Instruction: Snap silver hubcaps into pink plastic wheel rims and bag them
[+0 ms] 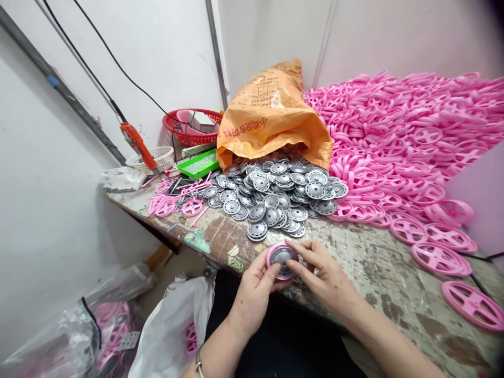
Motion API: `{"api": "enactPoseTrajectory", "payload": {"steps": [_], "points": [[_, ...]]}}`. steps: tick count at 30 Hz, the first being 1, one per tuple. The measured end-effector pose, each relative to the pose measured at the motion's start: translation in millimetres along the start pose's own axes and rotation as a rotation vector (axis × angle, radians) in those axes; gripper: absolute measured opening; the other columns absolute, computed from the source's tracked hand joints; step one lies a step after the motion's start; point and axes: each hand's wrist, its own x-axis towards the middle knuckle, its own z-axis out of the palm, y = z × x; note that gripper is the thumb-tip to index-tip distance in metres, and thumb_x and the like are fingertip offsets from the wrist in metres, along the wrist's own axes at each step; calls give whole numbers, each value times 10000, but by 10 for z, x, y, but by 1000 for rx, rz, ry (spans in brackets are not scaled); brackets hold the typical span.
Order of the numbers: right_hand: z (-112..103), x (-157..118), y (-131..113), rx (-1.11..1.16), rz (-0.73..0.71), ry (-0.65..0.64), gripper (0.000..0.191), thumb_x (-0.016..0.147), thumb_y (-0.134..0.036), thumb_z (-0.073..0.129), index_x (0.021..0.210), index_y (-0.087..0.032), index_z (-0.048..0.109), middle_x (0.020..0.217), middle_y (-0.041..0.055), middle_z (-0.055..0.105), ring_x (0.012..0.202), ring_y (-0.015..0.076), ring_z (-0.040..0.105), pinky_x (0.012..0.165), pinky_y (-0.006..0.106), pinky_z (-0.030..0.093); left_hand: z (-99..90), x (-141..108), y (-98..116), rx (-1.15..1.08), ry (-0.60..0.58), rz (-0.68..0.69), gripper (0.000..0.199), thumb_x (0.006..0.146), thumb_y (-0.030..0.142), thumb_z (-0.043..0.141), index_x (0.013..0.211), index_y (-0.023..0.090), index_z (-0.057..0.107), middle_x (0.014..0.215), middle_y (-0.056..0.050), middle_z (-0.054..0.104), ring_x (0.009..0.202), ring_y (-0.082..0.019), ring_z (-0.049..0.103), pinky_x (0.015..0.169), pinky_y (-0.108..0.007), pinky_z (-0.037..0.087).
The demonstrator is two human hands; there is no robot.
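Observation:
Between my hands, at the table's front edge, is a pink plastic wheel [270, 257] with a grey hubcap disc [282, 255] lying in its face. My left hand [258, 286] grips the wheel from the left, thumb on the rim and fingers underneath. My right hand [321, 268] is closed on the wheel's right side, its thumb and fingertips on the grey disc. Just beyond my hands spreads a heap of silver-grey discs [271, 201], spilling from the mouth of an orange woven sack [271, 121].
A large pile of pink wheels [394, 142] fills the right. At left stand a green tray [199, 164], a red basket [169, 126], a white basket [163, 157] and a hanging orange electric screwdriver [137, 144]. Bags [169, 320] with pink wheels lie below the table [378, 262].

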Motion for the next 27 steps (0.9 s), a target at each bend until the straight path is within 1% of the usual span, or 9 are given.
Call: {"api": "enactPoseTrajectory", "payload": {"steps": [3, 6, 10, 15, 17, 19, 22, 25, 27], "points": [[-10, 52, 11, 242, 129, -165, 307, 799, -333, 585, 1077, -229, 660, 973, 59, 650, 936, 206, 593, 843, 371, 477, -47, -61, 28, 40, -23, 21, 333, 848, 277, 546, 1176, 231, 582, 1157, -39, 617, 1057, -240, 572, 855, -360, 528], [-17, 59, -36, 377, 202, -284, 207, 798, -316, 593, 953, -209, 678, 897, 31, 686, 890, 198, 616, 833, 349, 475, -91, -99, 57, 107, 1, 43, 315, 838, 277, 552, 1144, 233, 613, 1161, -31, 627, 1005, -233, 598, 822, -343, 542], [-1, -5, -135, 284, 201, -244, 209, 829, -357, 543, 919, -197, 642, 870, 27, 674, 832, 181, 607, 764, 310, 477, -99, -148, 75, 122, 13, 18, 338, 852, 301, 529, 1176, 227, 594, 1123, -42, 643, 958, -230, 623, 775, -329, 556], [72, -67, -193, 38, 143, -155, 371, 909, -443, 351, 730, -195, 559, 696, 19, 587, 664, 153, 545, 610, 268, 434, -10, -210, 32, 124, 37, -20, 406, 882, 381, 459, 1242, 211, 536, 1146, -69, 634, 948, -239, 633, 712, -318, 568], [152, -105, -200, -59, 115, -116, 385, 923, -430, 321, 687, -199, 519, 659, 13, 561, 627, 146, 524, 592, 267, 415, 2, -233, 17, 240, 99, -11, 420, 883, 406, 444, 1243, 213, 538, 1141, -66, 645, 987, -245, 622, 757, -320, 558], [203, -133, -203, -94, 93, -156, 408, 936, -420, 287, 669, -202, 505, 646, 9, 549, 609, 140, 512, 589, 267, 416, -62, -278, 7, 400, 162, 18, 406, 875, 419, 449, 1207, 220, 574, 1155, -50, 649, 1090, -250, 573, 872, -316, 511], [64, -83, -135, -80, 121, -194, 425, 941, -431, 257, 759, -204, 566, 732, 30, 589, 677, 155, 545, 619, 282, 452, -421, -439, -33, 610, 319, 8, 417, 856, 465, 443, 1163, 235, 606, 1199, -22, 635, 1164, -255, 526, 958, -316, 452], [-390, 139, 157, -179, 218, 18, 408, 937, -420, 256, 988, -201, 596, 911, 77, 628, 827, 199, 578, 697, 336, 479, -1127, -739, -185, 823, 585, -139, 471, 799, 526, 444, 1115, 230, 629, 1201, -20, 640, 1129, -290, 561, 893, -361, 504], [-743, 344, 480, -364, 213, 185, 385, 922, -386, 296, 1068, -187, 591, 997, 106, 622, 932, 230, 563, 793, 384, 461, -1672, -977, -369, 969, 687, -164, 445, 724, 526, 492, 987, 222, 683, 1142, -36, 675, 1144, -307, 553, 888, -387, 511]]}}
